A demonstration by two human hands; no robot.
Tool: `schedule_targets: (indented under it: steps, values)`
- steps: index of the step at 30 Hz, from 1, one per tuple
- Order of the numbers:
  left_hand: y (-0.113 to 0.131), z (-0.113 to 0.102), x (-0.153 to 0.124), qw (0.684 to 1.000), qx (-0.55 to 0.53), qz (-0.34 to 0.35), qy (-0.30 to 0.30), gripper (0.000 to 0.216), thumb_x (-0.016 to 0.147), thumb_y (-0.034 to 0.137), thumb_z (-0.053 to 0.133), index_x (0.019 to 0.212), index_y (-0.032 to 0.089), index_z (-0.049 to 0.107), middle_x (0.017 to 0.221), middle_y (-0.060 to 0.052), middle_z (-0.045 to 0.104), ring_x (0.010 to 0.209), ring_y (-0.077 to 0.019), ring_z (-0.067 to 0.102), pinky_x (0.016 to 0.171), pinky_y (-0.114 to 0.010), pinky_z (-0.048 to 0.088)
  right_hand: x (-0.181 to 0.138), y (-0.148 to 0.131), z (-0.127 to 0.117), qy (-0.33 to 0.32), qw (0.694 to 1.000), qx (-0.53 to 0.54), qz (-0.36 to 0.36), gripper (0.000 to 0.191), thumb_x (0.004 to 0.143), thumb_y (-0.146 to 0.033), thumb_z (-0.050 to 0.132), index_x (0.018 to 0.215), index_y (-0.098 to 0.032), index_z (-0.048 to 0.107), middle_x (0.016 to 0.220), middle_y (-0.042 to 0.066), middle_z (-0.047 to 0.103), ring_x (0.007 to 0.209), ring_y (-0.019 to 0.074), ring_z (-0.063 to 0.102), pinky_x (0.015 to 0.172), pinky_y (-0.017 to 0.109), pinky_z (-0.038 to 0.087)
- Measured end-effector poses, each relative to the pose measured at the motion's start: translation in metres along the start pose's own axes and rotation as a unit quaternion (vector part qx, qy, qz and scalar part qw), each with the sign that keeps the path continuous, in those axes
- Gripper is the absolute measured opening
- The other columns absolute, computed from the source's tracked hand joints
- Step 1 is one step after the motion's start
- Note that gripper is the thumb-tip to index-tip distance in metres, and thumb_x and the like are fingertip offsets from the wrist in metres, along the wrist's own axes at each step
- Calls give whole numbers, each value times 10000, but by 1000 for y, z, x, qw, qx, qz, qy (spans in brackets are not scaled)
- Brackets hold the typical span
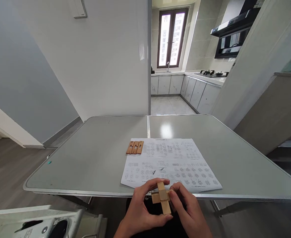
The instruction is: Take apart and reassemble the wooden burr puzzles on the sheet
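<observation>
A small cross-shaped wooden burr puzzle (163,195) is held up between both hands, just past the near edge of the table. My left hand (145,210) grips it from the left, with the index finger along its top and the thumb under its lower end. From the right, my right hand (185,208) pinches the end of a side bar between thumb and fingers; part of that bar is hidden. Behind them lies a large printed sheet (170,158) covered in small line diagrams. Three reddish-brown slotted wooden pieces (134,147) rest side by side on its upper left corner.
The grey-green table (93,155) has a metal rim and a seam down its middle. A tiny teal bit (49,162) lies near its left edge. At lower left stands a white bin (36,211) with a box and cable in it. Beyond the table is a kitchen doorway.
</observation>
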State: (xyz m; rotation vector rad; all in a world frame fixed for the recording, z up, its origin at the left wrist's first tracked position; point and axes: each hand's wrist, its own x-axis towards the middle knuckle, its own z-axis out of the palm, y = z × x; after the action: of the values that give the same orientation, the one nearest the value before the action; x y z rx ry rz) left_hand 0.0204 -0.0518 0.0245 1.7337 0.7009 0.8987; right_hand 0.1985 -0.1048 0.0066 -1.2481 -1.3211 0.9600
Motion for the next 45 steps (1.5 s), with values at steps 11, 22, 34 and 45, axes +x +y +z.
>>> schedule_targets:
  steps: [11, 22, 34, 45]
  values:
    - [-8, -4, -1, 998, -60, 4, -17, 728, 728, 408, 900, 1370, 315, 569, 1395, -92, 639, 1326, -342, 570, 1131, -464, 446, 5, -12, 6, -42, 993, 76, 78, 477, 1004, -612, 449, 722, -227, 426, 694, -39, 402, 645, 144, 375, 607, 250, 361]
    - [-4, -12, -3, 999, 37, -8, -14, 734, 708, 388, 908, 1357, 353, 566, 1366, -47, 660, 1289, -312, 594, 1129, -446, 430, 5, -21, 8, -39, 968, 177, 172, 546, 869, -753, 578, 737, -224, 601, 663, -13, 542, 614, 165, 533, 586, 239, 481]
    - [8, -17, 1, 991, 126, 36, 2, 689, 717, 370, 896, 1325, 343, 573, 1290, -27, 697, 1187, -272, 650, 1041, -372, 481, 7, -16, 11, -6, 955, 233, 185, 486, 873, -681, 655, 800, -201, 668, 693, -6, 561, 650, 155, 518, 575, 224, 492]
    - [0, -34, -8, 986, 146, 36, 65, 643, 781, 415, 823, 1353, 306, 550, 1288, -62, 699, 1219, -305, 639, 1071, -415, 477, 12, -7, -3, -11, 958, 245, 150, 498, 953, -665, 545, 768, -204, 595, 671, 5, 572, 608, 162, 492, 640, 305, 452]
